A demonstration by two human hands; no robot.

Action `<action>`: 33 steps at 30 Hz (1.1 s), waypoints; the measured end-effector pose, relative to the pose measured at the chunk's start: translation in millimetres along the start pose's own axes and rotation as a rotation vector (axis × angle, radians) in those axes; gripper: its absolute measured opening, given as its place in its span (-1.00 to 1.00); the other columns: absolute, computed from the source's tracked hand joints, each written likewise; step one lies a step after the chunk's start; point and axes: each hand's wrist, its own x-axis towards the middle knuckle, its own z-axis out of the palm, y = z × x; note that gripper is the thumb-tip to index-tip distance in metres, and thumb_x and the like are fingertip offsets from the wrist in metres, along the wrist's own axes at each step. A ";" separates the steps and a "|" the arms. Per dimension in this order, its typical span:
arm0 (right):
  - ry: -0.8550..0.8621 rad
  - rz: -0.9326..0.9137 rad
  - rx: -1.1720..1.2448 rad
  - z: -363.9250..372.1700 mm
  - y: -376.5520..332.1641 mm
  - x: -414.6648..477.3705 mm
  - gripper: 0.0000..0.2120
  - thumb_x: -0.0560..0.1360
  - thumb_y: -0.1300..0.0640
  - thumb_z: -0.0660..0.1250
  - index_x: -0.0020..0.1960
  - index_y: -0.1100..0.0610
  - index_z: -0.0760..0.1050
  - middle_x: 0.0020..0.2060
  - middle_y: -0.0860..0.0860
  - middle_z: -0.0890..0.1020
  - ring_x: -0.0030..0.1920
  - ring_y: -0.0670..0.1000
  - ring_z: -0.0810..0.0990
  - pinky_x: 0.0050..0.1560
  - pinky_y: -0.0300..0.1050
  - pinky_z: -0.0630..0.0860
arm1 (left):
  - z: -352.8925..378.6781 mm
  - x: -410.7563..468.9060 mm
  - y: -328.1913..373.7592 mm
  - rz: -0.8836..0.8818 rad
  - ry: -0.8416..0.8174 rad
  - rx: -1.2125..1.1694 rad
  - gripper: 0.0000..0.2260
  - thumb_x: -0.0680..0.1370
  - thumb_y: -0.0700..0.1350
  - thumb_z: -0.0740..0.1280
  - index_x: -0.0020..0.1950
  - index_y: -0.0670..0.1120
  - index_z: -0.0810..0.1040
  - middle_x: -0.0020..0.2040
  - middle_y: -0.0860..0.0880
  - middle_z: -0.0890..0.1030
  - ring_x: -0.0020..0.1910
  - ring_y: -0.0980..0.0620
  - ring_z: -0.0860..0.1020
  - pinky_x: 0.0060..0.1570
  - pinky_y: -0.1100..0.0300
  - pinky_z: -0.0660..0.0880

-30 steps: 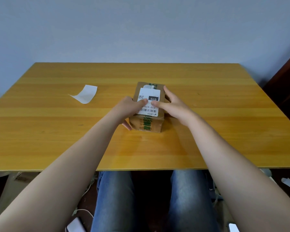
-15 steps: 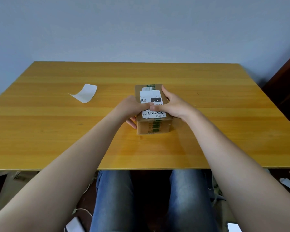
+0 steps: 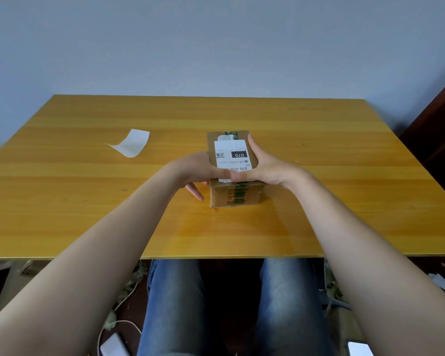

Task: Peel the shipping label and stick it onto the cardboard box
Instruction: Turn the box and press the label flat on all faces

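Observation:
A small cardboard box with green printed tape stands on the wooden table, near the middle. A white shipping label with a black "070" block and a QR code lies flat on the box's top. My left hand holds the box's left side, its thumb pressing on the label's near edge. My right hand wraps the right side, fingers along the far right edge and thumb on the label's near edge beside the left thumb.
A curled white backing sheet lies on the table to the left. A dark cabinet stands at the right. Under the table are my jeans-clad legs, a white device with a cable and a phone.
The box has turned from skewed to square with the table edge and shifted slightly nearer. Both thumbs slid toward the label's near edge.

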 end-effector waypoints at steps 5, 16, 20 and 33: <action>0.118 0.021 0.045 -2.9 -5.6 -6.5 0.07 0.41 -0.21 0.58 0.70 -0.15 0.00 0.42 -0.21 0.46 0.11 -0.20 0.57 0.08 -0.25 0.48 | -0.9 0.9 5.5 -0.046 -0.007 -0.031 -0.60 0.47 0.28 0.51 0.22 0.15 0.60 0.27 0.01 0.66 0.25 -0.14 0.62 -0.06 -0.20 0.72; 0.266 -0.001 -0.013 10.5 -9.2 -2.4 0.07 0.41 -0.18 0.60 0.71 -0.07 0.02 0.39 -0.15 0.55 0.18 -0.10 0.57 -0.11 -0.33 0.42 | 5.6 10.8 4.9 -0.024 0.123 -0.123 -0.77 0.65 0.17 0.35 0.10 0.03 0.60 0.20 -0.12 0.68 0.17 -0.20 0.67 -0.07 -0.20 0.72; 0.184 0.039 -0.089 12.2 -13.4 2.6 0.37 0.20 -0.26 0.68 0.71 -0.05 -0.14 0.40 -0.11 0.51 0.30 -0.01 0.54 0.07 -0.16 0.51 | -2.3 12.2 -2.3 0.004 0.075 -0.139 -0.85 0.59 0.08 0.48 0.06 0.05 0.65 0.16 -0.08 0.73 0.17 -0.18 0.69 0.00 -0.16 0.72; 0.051 0.148 -0.446 16.7 -28.1 6.0 0.58 0.10 -0.43 0.64 0.65 -0.03 -0.44 0.61 -0.01 0.08 0.56 0.13 0.25 0.43 0.14 0.39 | -9.9 3.7 -11.7 0.067 -0.032 -0.059 -0.85 0.54 0.05 0.54 0.10 0.17 0.69 0.21 0.05 0.71 0.24 -0.05 0.65 0.11 -0.01 0.70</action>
